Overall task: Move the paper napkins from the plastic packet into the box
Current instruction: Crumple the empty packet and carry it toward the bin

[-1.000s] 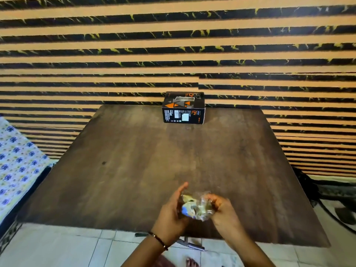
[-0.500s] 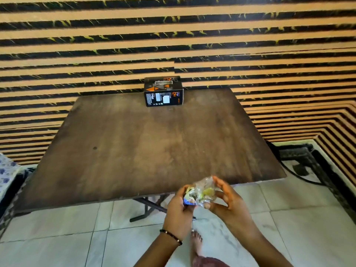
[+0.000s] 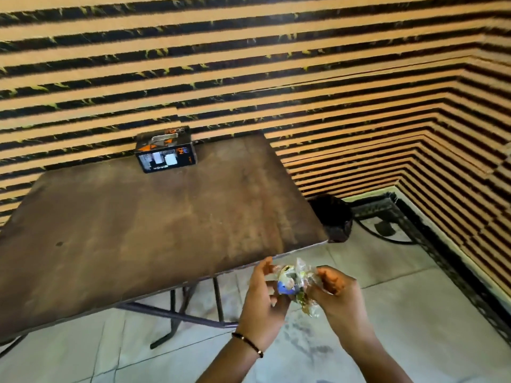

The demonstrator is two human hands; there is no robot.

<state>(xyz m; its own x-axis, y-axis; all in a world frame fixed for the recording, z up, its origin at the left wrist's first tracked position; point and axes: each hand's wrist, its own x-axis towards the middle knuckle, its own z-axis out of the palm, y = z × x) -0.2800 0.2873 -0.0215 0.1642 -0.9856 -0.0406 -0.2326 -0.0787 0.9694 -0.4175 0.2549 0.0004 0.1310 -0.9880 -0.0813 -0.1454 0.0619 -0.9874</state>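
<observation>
She's backed off from the counter [image 3: 154,225] now. A moment ago the plastic packet [image 3: 297,283] was being worked over the wood near its front edge; now it's out past the near right corner, over the tiled floor [image 3: 359,341], and the view has swung right toward the room's corner. That takes the packet further from the box [image 3: 166,153], which sits at the far edge against the striped wall [image 3: 249,64], well apart from her. So my read: she's busy getting the packet open, and nothing has gone across yet.

Both hands are on it. The left hand [image 3: 262,297] grasps the packet from its side, thumb up and fingers curled behind; the right hand [image 3: 336,291] pinches the crinkled clear film from the other side. The paper napkins [image 3: 287,283] show as a white and blue wad inside, still wrapped.

The packet is crumpled, so its axis is hard to call; it seems to run from upper left down to lower right, a twisted tail of film hanging at the bottom. Whether a mouth is open, I can't tell.
</observation>
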